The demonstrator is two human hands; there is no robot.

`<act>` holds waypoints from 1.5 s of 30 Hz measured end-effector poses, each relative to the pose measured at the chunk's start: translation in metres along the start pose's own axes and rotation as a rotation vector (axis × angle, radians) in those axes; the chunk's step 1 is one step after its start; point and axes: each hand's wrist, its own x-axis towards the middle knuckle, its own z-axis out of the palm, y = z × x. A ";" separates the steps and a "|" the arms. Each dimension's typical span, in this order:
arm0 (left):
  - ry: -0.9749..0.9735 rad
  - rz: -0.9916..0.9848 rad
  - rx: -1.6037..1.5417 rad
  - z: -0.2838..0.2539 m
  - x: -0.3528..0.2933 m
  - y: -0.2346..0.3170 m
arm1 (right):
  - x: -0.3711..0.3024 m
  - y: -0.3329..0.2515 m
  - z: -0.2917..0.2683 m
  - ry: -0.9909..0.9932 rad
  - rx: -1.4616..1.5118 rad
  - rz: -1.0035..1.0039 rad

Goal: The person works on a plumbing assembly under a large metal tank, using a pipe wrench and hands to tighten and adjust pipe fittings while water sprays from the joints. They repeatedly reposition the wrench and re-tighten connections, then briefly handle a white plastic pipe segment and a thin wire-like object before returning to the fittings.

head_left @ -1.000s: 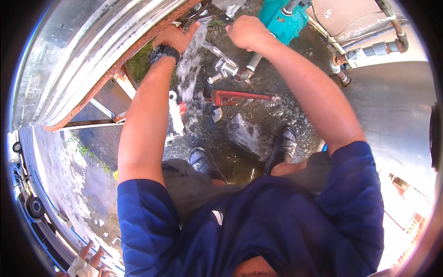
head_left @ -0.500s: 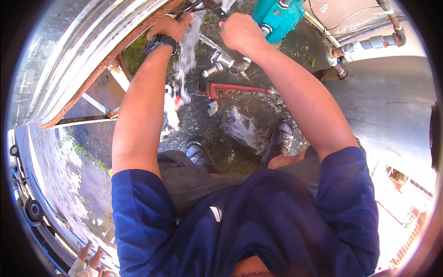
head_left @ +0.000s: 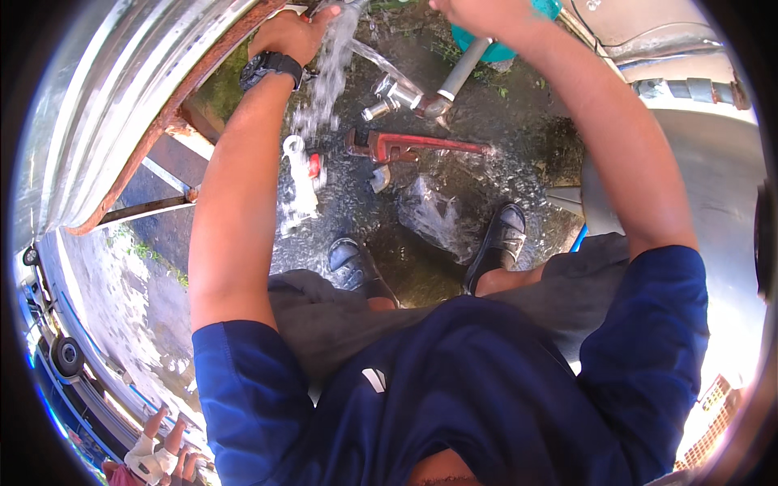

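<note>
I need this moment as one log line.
left hand: at water stream, grip unclear; right hand: near teal housing, partly cropped; red wrench: on wet ground

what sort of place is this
Probably an outdoor plumbing work spot, judging by the long red metal pipe wrench on wet dark ground, straight grey pipe and round black vehicle wheel beyond.

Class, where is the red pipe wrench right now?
In the head view, the red pipe wrench lies on wet ground, upper middle, slightly right, just below the metal pipe fittings and above the sandals.
</note>
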 end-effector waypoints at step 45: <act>0.036 -0.019 0.015 0.001 -0.006 0.000 | 0.188 0.102 0.088 -0.161 -0.326 -0.072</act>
